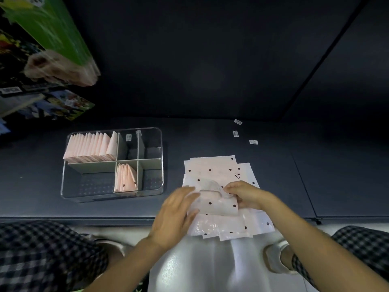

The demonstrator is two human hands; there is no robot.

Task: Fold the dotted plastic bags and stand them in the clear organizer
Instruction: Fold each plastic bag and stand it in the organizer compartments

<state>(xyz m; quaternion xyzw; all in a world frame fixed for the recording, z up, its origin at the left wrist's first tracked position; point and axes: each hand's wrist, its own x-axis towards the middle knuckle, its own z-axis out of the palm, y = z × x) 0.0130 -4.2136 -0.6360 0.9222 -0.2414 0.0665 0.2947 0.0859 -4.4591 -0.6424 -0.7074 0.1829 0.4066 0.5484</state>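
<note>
A pile of flat pale-pink dotted plastic bags (212, 167) lies on the dark shelf in front of me. On top of it one dotted bag (219, 204) is partly folded over. My right hand (244, 194) pinches its right edge. The fingers of my left hand (174, 211) lie flat on its left side. The clear organizer (160, 144) stands to the left. A row of several folded bags (90, 147) stands upright in its back left compartment. A few more folded bags (125, 178) stand in a narrow front compartment.
Three small white labels (236, 133) lie on the shelf (210, 135) behind the pile. Colourful packages (48, 28) hang at the upper left. My knees in checked fabric (42, 253) frame the bottom corners, above a shiny pale floor.
</note>
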